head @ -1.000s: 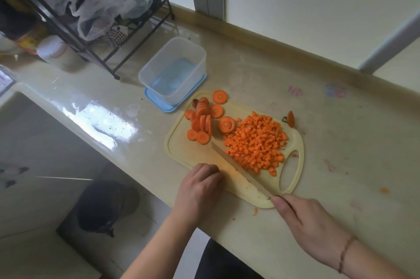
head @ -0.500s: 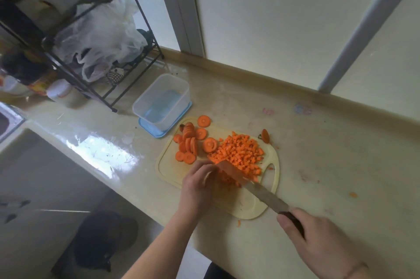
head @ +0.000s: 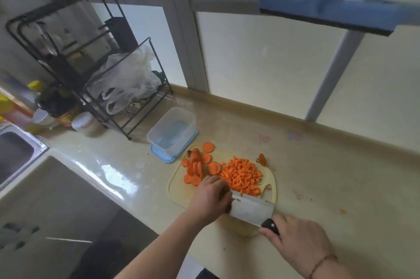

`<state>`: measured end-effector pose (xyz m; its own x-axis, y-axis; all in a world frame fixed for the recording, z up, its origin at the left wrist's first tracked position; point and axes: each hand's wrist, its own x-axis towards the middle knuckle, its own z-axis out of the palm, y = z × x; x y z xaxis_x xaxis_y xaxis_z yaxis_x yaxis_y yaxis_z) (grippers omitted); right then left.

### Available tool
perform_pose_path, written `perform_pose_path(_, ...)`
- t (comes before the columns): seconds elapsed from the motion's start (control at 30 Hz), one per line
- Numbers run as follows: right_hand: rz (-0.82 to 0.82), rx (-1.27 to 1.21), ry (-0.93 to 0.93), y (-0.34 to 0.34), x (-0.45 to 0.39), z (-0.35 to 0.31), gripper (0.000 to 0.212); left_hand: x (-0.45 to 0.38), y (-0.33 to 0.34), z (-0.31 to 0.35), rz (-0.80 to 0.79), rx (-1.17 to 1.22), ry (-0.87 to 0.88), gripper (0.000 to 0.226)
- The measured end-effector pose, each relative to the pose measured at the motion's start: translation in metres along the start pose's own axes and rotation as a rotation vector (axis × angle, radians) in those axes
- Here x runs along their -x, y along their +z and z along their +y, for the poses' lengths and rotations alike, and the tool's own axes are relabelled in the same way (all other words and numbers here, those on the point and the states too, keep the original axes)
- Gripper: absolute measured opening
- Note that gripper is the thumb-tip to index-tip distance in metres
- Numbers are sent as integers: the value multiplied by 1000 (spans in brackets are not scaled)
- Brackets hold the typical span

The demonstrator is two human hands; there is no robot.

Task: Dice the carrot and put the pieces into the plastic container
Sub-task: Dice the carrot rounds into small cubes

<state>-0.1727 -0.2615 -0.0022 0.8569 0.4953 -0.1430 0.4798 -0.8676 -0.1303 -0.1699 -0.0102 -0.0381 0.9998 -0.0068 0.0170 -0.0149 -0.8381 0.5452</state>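
A pale cutting board (head: 179,190) lies on the counter with a heap of diced carrot (head: 242,175) on its right half and carrot rounds (head: 196,168) on its left. My right hand (head: 300,244) grips the black handle of a cleaver (head: 248,209), whose broad blade lies tilted at the near edge of the dice. My left hand (head: 210,195) rests beside the blade's far end, fingers curled toward the pile; what they touch is hidden. A clear plastic container (head: 172,128) stands on a blue lid just behind the board's left corner.
A black wire rack (head: 95,67) with plastic bags stands at the back left, jars beside it. A sink (head: 13,156) is at the far left. A carrot end (head: 262,158) lies by the board's far right corner. A blue squeegee (head: 329,10) hangs overhead.
The view has tilted up. The cleaver has turned from edge-down to flat-tilted against the near side of the dice, and my left hand has moved right to the blade's tip.
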Motion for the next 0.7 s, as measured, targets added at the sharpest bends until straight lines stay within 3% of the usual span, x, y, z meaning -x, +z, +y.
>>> perform_pose_path(0.13, -19, 27, 58, -1, -11, -16, 131, -25, -6, -8, -85, -45, 78, 31)
perform_pose_path(0.2, 30, 34, 63, 1, -16, -24, 118, -36, -9, -12, -90, -25, 159, 27)
perform_pose_path(0.27, -35, 40, 140, 1, -18, -37, 94, -47, -7, -21, -92, -10, 213, 22)
perform_pose_path(0.4, 141, 74, 185, 14, -13, -46, 79, -63, -13, -39, -20, -177, 299, 24)
perform_pose_path(0.57, 225, 143, 239, 24, 5, -52, 74, -84, -36, -61, -306, -507, 342, 49)
perform_pose_path(0.7, 217, 103, 294, 20, 16, -60, 72, -96, -34, -68, -391, -544, 392, 44)
